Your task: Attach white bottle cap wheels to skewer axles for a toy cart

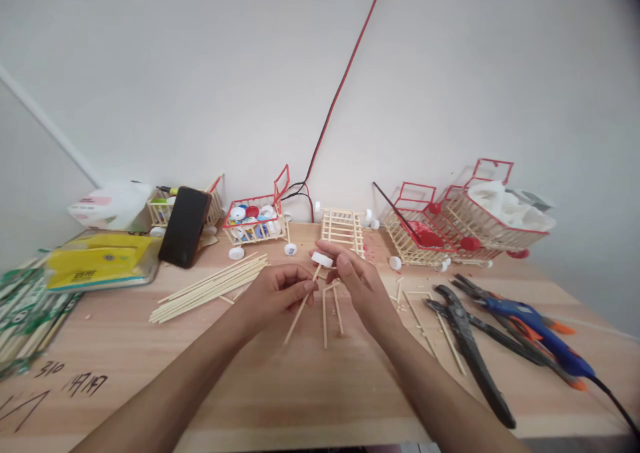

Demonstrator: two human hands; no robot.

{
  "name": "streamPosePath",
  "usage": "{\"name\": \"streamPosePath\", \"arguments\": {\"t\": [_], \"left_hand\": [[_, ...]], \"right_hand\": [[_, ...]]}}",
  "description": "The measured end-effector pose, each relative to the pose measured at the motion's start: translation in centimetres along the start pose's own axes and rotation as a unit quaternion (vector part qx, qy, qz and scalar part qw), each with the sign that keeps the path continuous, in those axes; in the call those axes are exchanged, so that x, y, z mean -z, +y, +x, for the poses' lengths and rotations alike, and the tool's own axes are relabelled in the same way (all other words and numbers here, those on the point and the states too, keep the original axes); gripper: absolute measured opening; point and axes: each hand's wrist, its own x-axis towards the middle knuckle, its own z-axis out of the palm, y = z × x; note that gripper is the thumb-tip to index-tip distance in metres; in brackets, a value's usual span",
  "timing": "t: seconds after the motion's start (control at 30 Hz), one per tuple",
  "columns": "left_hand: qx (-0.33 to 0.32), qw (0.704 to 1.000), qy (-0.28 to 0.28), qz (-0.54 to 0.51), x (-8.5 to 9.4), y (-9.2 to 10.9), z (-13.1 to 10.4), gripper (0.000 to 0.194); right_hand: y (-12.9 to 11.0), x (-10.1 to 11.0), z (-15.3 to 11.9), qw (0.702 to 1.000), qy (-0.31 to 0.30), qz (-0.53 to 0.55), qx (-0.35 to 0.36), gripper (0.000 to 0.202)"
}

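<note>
Grey wall (pixel 200 73) backs the wooden surface (pixel 280 393); above the surface's middle, my left hand (pixel 281 290) pinches a stick (pixel 301 312), its upper end meeting the white cap (pixel 321 260) that my right hand (pixel 361 283) holds.

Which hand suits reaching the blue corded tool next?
Right hand, likely: the blue corded tool lies nearer it, though it is at the white cap. The left hand pinches a stick.
</note>
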Motion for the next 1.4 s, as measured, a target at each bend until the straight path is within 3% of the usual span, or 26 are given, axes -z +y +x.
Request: {"name": "streamPosePath", "arguments": {"t": [0.17,0.33,0.67,1.0,1.17,1.4], "left_hand": [[0.03,0.995,-0.018,-0.099,0.0,-0.1,-0.1,0.029],[0.054,0.971,-0.039,-0.229,0.3,-0.3,-0.2,0.027],[0.052,0.957,-0.025,-0.284,0.2,-1.4,0.3,0.02],[0.049,0.967,-0.02,-0.25,-0.3,-1.8,0.3,0.024],[0.038,0.991,0.016,-0.124,0.5,-0.9,0.2,0.03],[-0.023,0.995,0.073,-0.061,1.5,0.8,-0.3,0.051]], "right_hand": [[0.6,0.0,0.1,1.0,-0.008,0.011,-0.008,0.042],[1.4,-0.3,0.2,0.998,-0.014,0.061,-0.017,0.041],[1.6,-1.1,0.1,0.993,-0.063,0.079,-0.065,0.028],[1.3,-1.6,-0.3,0.989,-0.065,0.118,-0.055,0.02],[1.5,-1.1,0.0,0.999,-0.026,0.046,-0.012,0.019],[1.6,-0.9,0.1,0.998,-0.05,-0.031,-0.003,0.017]]}}
